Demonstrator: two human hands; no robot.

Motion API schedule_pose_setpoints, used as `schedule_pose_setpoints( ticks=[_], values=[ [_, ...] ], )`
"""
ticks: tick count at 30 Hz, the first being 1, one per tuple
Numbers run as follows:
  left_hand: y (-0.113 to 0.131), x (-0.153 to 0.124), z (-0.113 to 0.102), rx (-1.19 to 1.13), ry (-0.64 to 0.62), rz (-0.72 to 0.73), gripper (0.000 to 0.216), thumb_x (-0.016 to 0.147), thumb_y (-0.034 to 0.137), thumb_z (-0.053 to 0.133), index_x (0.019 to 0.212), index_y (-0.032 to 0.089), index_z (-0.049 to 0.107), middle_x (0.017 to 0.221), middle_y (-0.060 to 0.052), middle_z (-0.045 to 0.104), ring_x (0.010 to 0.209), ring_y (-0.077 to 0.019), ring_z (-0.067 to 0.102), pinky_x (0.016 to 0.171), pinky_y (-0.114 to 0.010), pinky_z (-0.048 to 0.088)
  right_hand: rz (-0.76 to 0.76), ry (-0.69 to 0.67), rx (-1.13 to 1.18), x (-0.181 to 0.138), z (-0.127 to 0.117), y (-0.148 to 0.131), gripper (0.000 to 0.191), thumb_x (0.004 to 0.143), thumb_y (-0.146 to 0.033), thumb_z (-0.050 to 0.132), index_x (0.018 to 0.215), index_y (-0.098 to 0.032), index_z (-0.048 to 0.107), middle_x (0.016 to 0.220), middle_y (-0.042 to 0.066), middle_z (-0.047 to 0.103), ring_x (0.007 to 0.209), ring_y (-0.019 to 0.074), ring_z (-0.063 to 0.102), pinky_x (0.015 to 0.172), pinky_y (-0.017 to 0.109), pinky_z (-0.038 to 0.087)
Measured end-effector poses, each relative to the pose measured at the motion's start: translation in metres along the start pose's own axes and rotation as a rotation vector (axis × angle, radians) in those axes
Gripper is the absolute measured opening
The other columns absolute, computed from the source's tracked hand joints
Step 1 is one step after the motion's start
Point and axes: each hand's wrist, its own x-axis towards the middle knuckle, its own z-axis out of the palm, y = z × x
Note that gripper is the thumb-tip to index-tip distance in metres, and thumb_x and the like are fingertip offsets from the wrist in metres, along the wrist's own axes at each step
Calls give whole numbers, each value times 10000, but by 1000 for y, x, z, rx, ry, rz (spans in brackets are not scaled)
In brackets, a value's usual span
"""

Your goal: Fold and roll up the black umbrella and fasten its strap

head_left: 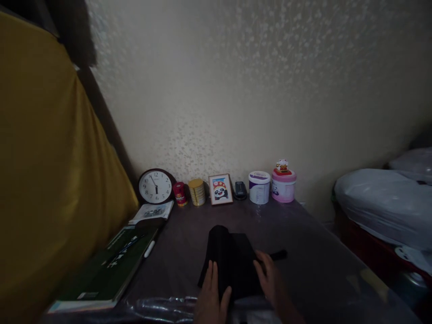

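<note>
**Head view: both hands on a black fabric bundle.** My left hand lies flat and released, fingers stretched forward, on the near left part of the black fabric bundle. My right hand rests on the bundle's right edge. Its fingers bend over the cloth, but I cannot tell whether they pinch it or only press on it.

The bundle lies directly under and just ahead of both palms, on the table, which has a clear plastic cover. The bundle's far left part is turned into a loose roll beyond my left fingertips, and the rest lies flat between the two hands. A dark stub sticks out just past my right fingertips. I cannot make out what it is.

**Handling, as I judge it.** The bundle looks soft, limp, light and not fragile. It will sag if lifted from one corner, and it is likely to slide on the slick cover. The best places to hold it are the roll, or both side edges at once.

**Well beyond the grip, along the wall:** a wall clock, a red tin, a gold tin, a framed panda picture, a white tub and a pink tub. Well to the left of my left hand lie a green book and a white pen.
</note>
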Motion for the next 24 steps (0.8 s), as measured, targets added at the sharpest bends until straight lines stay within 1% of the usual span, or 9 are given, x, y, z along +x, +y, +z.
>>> schedule_pose_setpoints(
  ticks=[2, 4, 7, 11, 15, 17, 18, 20, 24],
  values=[
    [6, -1, 4, 49, 20, -55, 686, 835, 429, 322, 1383, 51, 154, 1480, -139, 90, 1348, -205, 187, 1083, -329, 250, 63, 10, -7, 3, 2, 17, 407, 736, -450, 461, 946, -139, 619, 989, 166, 661, 941, 283, 615, 850, 444, 474],
    [11, -2, 6, 86, 42, -108, 670, 832, 399, 337, 1388, 74, 153, 1476, -147, 123, 1333, -212, 237, 1058, -317, 285, 138, -33, 44, 2, 5, 23, 398, 727, -446, 470, 939, -144, 620, 979, 155, 670, 933, 275, 622, 846, 432, 479],
    [17, -3, 7, 104, 71, -137, 651, 821, 341, 361, 1388, 90, 163, 1468, -155, 170, 1325, -212, 260, 1043, -307, 295, 251, -91, 168, 3, 5, 15, 373, 709, -439, 501, 936, -171, 625, 971, 116, 683, 932, 259, 627, 839, 397, 489],
    [18, -3, 10, 106, 103, -140, 630, 810, 294, 372, 1379, 85, 200, 1461, -167, 189, 1315, -227, 282, 1031, -318, 310, 395, -111, 300, 6, 4, -2, 422, 650, -466, 560, 936, -161, 624, 979, 114, 683, 948, 280, 621, 826, 398, 499],
    [17, -1, 13, 99, 118, -135, 635, 805, 293, 376, 1377, 77, 205, 1450, -175, 219, 1303, -233, 308, 1007, -319, 340, 546, -193, 370, -1, 8, -9, 527, 605, -493, 608, 1030, -183, 593, 978, 93, 679, 877, 294, 641, 609, 378, 553],
    [17, -1, 13, 92, 116, -138, 639, 806, 297, 371, 1379, 76, 196, 1449, -172, 225, 1300, -232, 315, 999, -317, 348, 577, -209, 400, -6, 12, -12, 562, 594, -501, 621, 1058, -186, 580, 957, 87, 681, 833, 287, 651, 554, 361, 552],
    [17, -2, 13, 87, 116, -139, 639, 807, 300, 368, 1379, 76, 194, 1449, -171, 225, 1300, -232, 315, 998, -316, 348, 566, -204, 412, -7, 13, -14, 570, 587, -498, 631, 1059, -181, 580, 958, 88, 680, 841, 286, 650, 571, 361, 553],
    [17, -2, 12, 73, 117, -143, 636, 811, 308, 359, 1379, 74, 196, 1450, -167, 225, 1301, -229, 313, 1004, -315, 341, 507, -189, 446, -6, 15, -23, 570, 581, -481, 647, 1053, -168, 585, 984, 95, 677, 902, 285, 634, 678, 373, 549],
    [14, -3, 14, 45, 128, -138, 638, 816, 325, 350, 1373, 50, 206, 1445, -169, 237, 1312, -226, 291, 1022, -324, 322, 417, -207, 530, 3, 21, -50, 546, 633, -421, 639, 1103, -152, 569, 1061, 90, 659, 1016, 262, 589, 879, 375, 474]
  ],
)
